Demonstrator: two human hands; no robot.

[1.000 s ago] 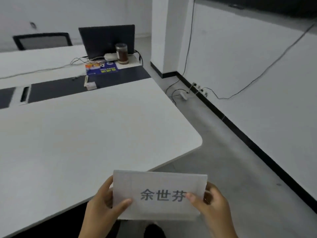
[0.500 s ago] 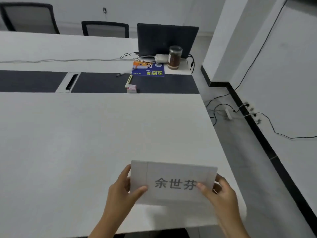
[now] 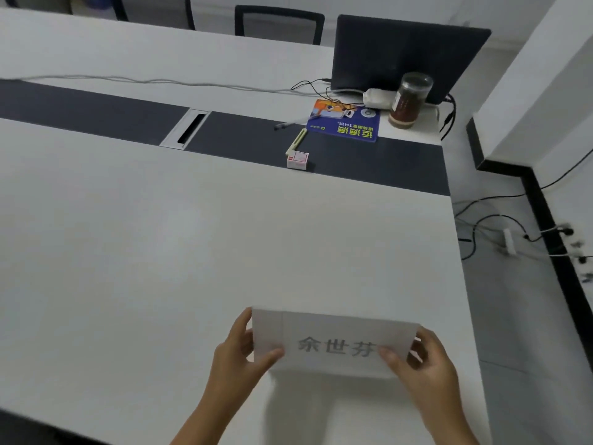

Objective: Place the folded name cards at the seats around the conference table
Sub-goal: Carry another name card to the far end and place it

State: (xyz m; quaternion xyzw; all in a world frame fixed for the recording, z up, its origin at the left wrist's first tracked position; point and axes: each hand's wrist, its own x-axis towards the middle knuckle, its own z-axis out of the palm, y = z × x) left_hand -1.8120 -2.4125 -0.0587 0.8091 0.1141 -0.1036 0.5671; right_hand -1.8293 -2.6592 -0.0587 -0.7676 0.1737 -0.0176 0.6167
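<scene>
Name card (image 3: pixel 333 343) pinched at both ends, left hand (image 3: pixel 239 358), right hand (image 3: pixel 423 364), above tabletop (image 3: pixel 160 252) near edge. Next, likely: lower, stand upright.

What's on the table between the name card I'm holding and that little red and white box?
Nothing: in the head view, only bare white table runs from the name card to the small box.

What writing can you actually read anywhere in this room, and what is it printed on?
"余世芬": large grey characters on the folded name card, held by the left hand and right hand.
"运满满": yellow characters on the blue mouse pad, upside down from this view; its smaller print is too blurred to read.
Small red and white box: print too small to read.
Jar label: too blurred to read.
</scene>
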